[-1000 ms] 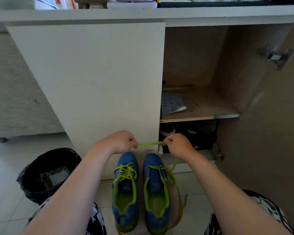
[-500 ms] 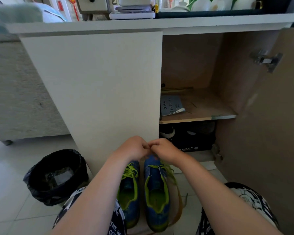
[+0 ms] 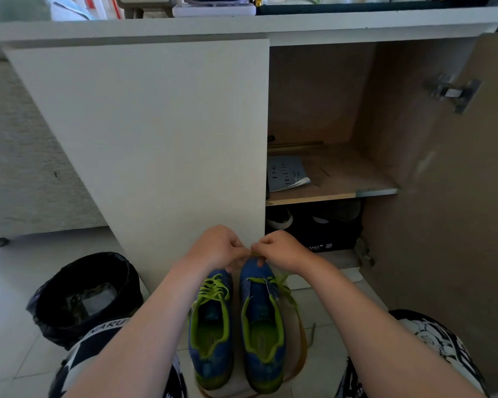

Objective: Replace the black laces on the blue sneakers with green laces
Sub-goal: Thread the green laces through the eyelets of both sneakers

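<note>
Two blue sneakers stand side by side on a low wooden stool between my knees. The left sneaker point(image 3: 210, 334) is fully laced in green. The right sneaker point(image 3: 263, 331) has a green lace point(image 3: 282, 285) only through its front eyelets, with loose ends trailing to the right. My left hand point(image 3: 219, 247) and my right hand point(image 3: 279, 249) meet above the toe of the right sneaker, fingertips almost touching, both pinching the green lace between them. The stretch of lace they hold is mostly hidden by the fingers.
A bin with a black bag point(image 3: 84, 297) stands on the tiled floor at my left. A white cabinet door point(image 3: 156, 139) is just behind the shoes. The open cabinet holds a booklet point(image 3: 285, 173) on its shelf and dark shoes and a box point(image 3: 314, 225) below. An open door point(image 3: 457, 196) stands at right.
A second ago my hands were apart with the green lace stretched taut between them. They have come together above the right sneaker's toe and stay there.
</note>
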Available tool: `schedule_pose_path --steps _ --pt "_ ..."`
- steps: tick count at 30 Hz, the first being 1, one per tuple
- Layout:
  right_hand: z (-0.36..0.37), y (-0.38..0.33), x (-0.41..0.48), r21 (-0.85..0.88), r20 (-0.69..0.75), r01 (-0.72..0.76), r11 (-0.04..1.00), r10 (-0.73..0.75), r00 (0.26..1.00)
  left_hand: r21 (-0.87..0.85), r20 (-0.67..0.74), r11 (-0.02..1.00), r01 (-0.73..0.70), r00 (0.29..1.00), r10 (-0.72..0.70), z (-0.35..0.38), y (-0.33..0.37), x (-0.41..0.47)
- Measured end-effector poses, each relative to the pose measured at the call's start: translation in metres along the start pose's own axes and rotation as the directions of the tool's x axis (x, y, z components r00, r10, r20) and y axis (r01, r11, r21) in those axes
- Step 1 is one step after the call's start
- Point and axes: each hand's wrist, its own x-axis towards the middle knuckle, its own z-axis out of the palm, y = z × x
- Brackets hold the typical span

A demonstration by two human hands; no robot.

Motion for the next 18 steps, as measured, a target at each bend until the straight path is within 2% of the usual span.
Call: schedule_pose_path --steps 2,5,7,11,18 --pt "0.001 -0.001 -0.001 0.073 0.042 -0.007 0.997 0.004 0.999 0.055 -0.028 0.998 -0.031 0.999 0.033 0.001 -0.002 -0.001" --pt "0.0 0.003 -0.001 0.271 0.135 -0.127 0.954 0.092 0.987 0.047 -0.091 0.998 -0.046 0.995 0.05 0.006 -0.004 0.002" --pt "0.0 0.008 0.0 0.301 0.167 -0.173 0.938 0.127 0.978 0.077 -0.131 0.997 -0.031 0.99 0.041 0.012 -0.006 0.005" --pt "0.001 0.016 0.002 0.228 0.196 -0.229 0.946 0.186 0.963 0.026 -0.078 1.0 0.002 0.997 0.0 0.029 -0.018 0.013" --pt "0.016 0.033 0.008 -0.132 0.074 -0.188 0.973 0.199 0.977 0.181 0.119 0.98 0.088 0.987 -0.11 0.058 -0.034 0.016"
